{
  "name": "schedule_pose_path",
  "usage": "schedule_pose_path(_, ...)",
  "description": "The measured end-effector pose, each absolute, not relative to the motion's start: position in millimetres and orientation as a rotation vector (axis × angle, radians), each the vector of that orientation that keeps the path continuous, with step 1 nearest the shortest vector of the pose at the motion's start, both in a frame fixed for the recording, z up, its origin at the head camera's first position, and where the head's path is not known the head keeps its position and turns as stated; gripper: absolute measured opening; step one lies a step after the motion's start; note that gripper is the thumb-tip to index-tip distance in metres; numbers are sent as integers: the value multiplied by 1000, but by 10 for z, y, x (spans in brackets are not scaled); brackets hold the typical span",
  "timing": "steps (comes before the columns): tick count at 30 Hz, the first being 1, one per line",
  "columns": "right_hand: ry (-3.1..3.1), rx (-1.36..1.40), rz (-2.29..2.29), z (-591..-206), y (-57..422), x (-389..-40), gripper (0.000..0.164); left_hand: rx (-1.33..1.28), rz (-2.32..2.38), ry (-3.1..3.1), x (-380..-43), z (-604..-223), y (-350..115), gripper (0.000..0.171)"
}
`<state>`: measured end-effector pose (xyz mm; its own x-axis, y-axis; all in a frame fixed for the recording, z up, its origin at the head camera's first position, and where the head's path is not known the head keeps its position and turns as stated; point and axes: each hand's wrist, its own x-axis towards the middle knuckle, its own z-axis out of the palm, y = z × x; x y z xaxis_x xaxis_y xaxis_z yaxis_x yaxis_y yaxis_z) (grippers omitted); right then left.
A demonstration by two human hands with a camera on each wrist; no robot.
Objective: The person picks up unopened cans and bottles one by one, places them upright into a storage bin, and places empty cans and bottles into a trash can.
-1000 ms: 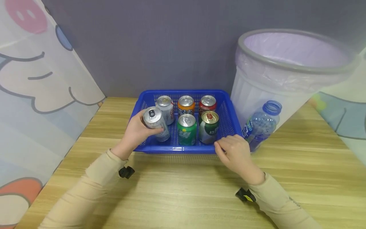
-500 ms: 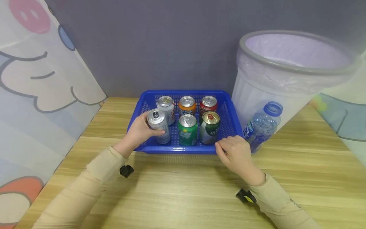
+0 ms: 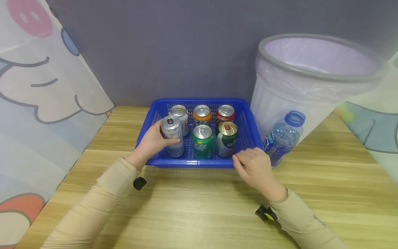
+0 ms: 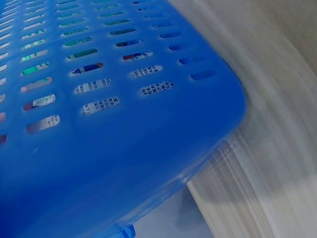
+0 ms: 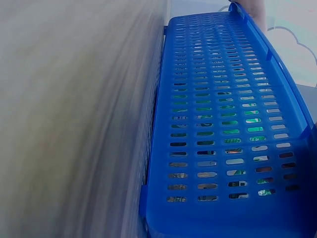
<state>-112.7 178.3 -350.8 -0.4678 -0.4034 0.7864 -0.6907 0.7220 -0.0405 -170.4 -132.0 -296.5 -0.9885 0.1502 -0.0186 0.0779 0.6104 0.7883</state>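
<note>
In the head view, my left hand [image 3: 151,140] grips a silver drink can [image 3: 172,128] at the front left of the blue plastic basket [image 3: 199,162], thumb across its front. The can stands upright. To its right are a green can [image 3: 202,143] and a dark green can with a gold top [image 3: 227,141]. Behind them stand a white can [image 3: 183,117], an orange can [image 3: 202,116] and a red can [image 3: 225,114]. My right hand [image 3: 256,169] holds the basket's front right rim with curled fingers. Both wrist views show the basket's slotted wall [image 4: 124,134], with cans behind the slots.
Right of the basket, a clear blue-tinted bottle [image 3: 284,138] without a cap leans beside a tall white bin [image 3: 280,93] with a grey rim and a lilac liner bag. A grey partition [image 3: 186,52] stands behind the wooden table [image 3: 192,207].
The silver can has gone from tilted to upright, its top shifting right. My left hand has moved slightly right with it. My right hand stays at the rim.
</note>
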Motion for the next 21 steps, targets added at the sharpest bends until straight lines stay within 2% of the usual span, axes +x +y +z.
schedule_pose_path(14,-2137,821,446,-3497,1776,-1112,46,134,1319,2720,-1626,-2957,-1334,87)
schedule_pose_path(21,-2123,826,449,-3489,1770,-1115,46,147,1548,2764,-1548,-2915,-1341,75)
